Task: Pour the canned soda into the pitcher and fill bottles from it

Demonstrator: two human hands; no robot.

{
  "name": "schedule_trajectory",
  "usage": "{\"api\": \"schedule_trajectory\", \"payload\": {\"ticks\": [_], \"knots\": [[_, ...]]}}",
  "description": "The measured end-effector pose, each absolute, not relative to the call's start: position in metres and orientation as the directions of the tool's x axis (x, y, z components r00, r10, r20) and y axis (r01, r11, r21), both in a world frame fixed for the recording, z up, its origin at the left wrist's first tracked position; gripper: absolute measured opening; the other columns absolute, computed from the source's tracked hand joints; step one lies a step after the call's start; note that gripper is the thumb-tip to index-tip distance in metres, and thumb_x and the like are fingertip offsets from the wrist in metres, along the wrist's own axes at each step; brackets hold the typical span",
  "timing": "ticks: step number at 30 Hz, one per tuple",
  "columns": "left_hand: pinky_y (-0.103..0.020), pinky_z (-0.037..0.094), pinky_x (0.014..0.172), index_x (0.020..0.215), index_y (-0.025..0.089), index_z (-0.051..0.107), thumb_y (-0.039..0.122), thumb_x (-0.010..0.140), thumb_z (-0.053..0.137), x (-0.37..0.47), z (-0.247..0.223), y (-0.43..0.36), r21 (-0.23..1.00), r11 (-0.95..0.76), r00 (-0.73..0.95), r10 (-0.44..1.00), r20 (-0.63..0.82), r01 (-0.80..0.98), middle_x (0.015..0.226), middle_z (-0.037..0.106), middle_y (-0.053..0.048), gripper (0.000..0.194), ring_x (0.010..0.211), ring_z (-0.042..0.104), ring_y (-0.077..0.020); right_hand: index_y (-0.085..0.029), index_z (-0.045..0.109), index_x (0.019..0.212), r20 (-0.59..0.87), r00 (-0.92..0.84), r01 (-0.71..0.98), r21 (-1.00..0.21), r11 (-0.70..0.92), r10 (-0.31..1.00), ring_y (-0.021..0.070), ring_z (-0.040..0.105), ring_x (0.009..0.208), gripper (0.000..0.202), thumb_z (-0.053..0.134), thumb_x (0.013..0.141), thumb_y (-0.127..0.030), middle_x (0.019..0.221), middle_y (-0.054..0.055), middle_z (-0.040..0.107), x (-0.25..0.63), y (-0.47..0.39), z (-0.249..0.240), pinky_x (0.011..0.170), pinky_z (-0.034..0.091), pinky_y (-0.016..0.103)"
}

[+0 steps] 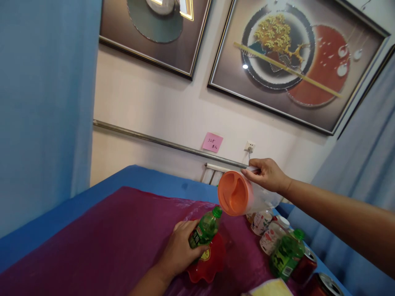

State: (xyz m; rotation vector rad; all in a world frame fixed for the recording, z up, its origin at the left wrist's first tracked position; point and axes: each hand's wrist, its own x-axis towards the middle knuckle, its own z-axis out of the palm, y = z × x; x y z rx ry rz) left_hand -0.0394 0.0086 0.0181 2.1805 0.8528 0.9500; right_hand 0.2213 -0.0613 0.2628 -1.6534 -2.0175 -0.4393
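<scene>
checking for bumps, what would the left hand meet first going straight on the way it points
The left hand, bottle leading, would probably meet the orange lid; depth is unclear.

free cloth (101, 238) left, pitcher (243, 196) right

The left hand (180, 248) apparently hides the held bottle's (207, 228) base.

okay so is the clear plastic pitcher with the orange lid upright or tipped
Tipped: the right hand holds the clear plastic pitcher so its round orange lid faces sideways, not up.
</scene>
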Motion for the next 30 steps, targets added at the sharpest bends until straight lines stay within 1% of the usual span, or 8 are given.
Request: {"api": "schedule_trajectory", "payload": {"ticks": [11, 17, 22, 30], "knots": [[-0.045, 0.041, 0.108, 0.125, 0.025, 0.068, 0.028, 0.065, 0.086, -0.0394, 0.0156, 0.0098, 0.720, -0.606, 0.543, 0.750, 0.377, 0.338, 0.120, 0.074, -0.007, 0.063, 0.114, 0.063, -0.0305, -0.025, 0.031, 0.058, 0.557, -0.140, 0.977, -0.055, 0.206, 0.818, 0.0111, 0.032, 0.050, 0.047, 0.055, 0.084, -0.056, 0.052, -0.005, 0.034, 0.2211, -0.0618, 0.2647, 0.051, 0.025, 0.027], [-0.045, 0.040, 0.108, 0.126, 0.025, 0.067, 0.027, 0.065, 0.086, -0.0389, 0.0147, 0.0110, 0.717, -0.616, 0.546, 0.742, 0.389, 0.327, 0.122, 0.073, -0.006, 0.065, 0.115, 0.063, -0.0299, -0.025, 0.031, 0.058, 0.554, -0.143, 0.977, -0.054, 0.207, 0.820, 0.0112, 0.033, 0.050, 0.047, 0.054, 0.084, -0.056, 0.052, -0.005, 0.035, 0.2215, -0.0619, 0.2644, 0.051, 0.025, 0.027], [-0.044, 0.041, 0.107, 0.124, 0.026, 0.068, 0.027, 0.065, 0.086, -0.0397, 0.0146, 0.0109, 0.715, -0.616, 0.553, 0.740, 0.382, 0.330, 0.120, 0.074, -0.005, 0.061, 0.114, 0.063, -0.0297, -0.025, 0.031, 0.058, 0.553, -0.139, 0.979, -0.049, 0.198, 0.821, 0.0111, 0.032, 0.050, 0.047, 0.054, 0.084, -0.056, 0.052, -0.005, 0.034, 0.2220, -0.0629, 0.2649, 0.051, 0.024, 0.027], [-0.046, 0.040, 0.108, 0.125, 0.026, 0.067, 0.026, 0.065, 0.085, -0.0391, 0.0130, 0.0109, 0.721, -0.615, 0.540, 0.743, 0.394, 0.320, 0.121, 0.074, -0.006, 0.062, 0.115, 0.063, -0.0297, -0.025, 0.030, 0.058, 0.542, -0.137, 0.980, -0.049, 0.194, 0.829, 0.0111, 0.032, 0.050, 0.047, 0.054, 0.084, -0.057, 0.052, -0.005, 0.034, 0.2234, -0.0632, 0.2650, 0.051, 0.024, 0.027]]}}
